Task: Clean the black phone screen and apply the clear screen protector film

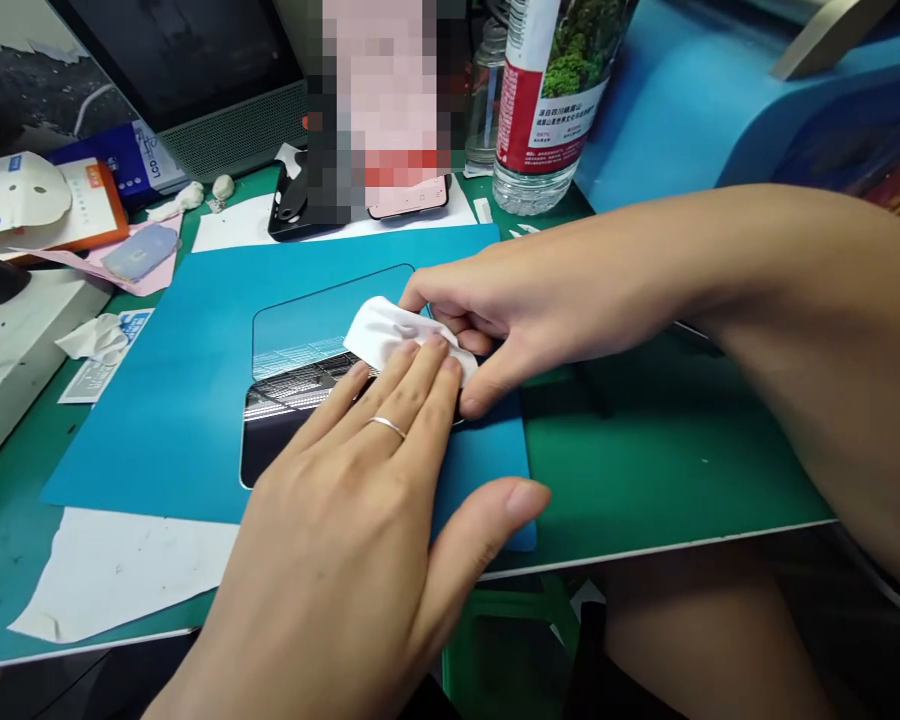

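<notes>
The left hand [352,480] lay flat with its palm down. Its long fingers were straight and pressed on a white cloth [379,335]. Its thumb stuck out to the side, well apart from the fingers, so this hand was not gripping. A thin ring [388,427] was on one finger.

The cloth was bunched up on top of the glass [289,450], near its right end. The glass was flat and shiny, with round corners and a thin dark edge. The far part looked blue, and the near part looked dark with pale stripes.

The right hand [506,330] came in from the right side and was at the right end of the glass, just beside the cloth. Its fingers were bent on the far side and its thumb was on the near side. I cannot tell if they were pinching the glass, as some of the fingertips were hidden.

The glass lay on a blue mat [150,360], and the mat lay on a green table [682,450]. A white paper [135,570] poked out from under the near edge of the mat. Past the far edge were a black case [289,205] and a phone [416,200]. A big bottle [540,120] stood to the right of them, next to a blue box [682,110].
</notes>
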`<state>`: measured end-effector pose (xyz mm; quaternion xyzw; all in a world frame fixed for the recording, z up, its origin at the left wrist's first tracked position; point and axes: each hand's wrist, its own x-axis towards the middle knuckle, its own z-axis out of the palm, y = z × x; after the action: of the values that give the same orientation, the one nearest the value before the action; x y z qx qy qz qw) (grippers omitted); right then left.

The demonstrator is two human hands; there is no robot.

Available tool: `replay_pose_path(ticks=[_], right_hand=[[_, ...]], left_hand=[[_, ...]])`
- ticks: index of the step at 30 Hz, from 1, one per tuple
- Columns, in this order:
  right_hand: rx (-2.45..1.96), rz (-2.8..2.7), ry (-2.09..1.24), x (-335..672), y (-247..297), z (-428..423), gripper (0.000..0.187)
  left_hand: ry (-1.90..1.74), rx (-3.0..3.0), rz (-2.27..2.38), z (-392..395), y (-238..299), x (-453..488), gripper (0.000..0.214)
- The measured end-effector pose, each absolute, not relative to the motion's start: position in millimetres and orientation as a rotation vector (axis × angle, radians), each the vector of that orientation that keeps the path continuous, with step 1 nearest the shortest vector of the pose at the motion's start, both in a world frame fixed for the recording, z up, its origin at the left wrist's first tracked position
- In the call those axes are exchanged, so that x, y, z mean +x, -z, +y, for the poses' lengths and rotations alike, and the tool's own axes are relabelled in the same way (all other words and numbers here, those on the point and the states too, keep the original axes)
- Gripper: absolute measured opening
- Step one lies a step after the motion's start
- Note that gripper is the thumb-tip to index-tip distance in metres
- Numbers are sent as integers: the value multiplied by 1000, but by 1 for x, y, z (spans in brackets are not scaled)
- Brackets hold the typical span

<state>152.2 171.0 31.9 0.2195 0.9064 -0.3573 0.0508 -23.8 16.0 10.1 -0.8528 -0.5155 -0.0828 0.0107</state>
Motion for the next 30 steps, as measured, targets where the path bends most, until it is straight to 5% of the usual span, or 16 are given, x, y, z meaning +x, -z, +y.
replay_pose_path(ticks=[6,14,18,30], right_hand=[[790,2706,1108,152,-28,176,68],[1232,3091,772,143,-26,176,45],[1296,3214,509,138,-21,184,50],[1361,3131,719,125,-11,185,73]], left_hand=[[287,-2596,-1754,12,-10,-61,71],[499,-2537,-1916,0,-17,-126,52],[524,-2477,-1973,8,-20,-143,36],[398,-2357,-2135,11,-26,-168,22]])
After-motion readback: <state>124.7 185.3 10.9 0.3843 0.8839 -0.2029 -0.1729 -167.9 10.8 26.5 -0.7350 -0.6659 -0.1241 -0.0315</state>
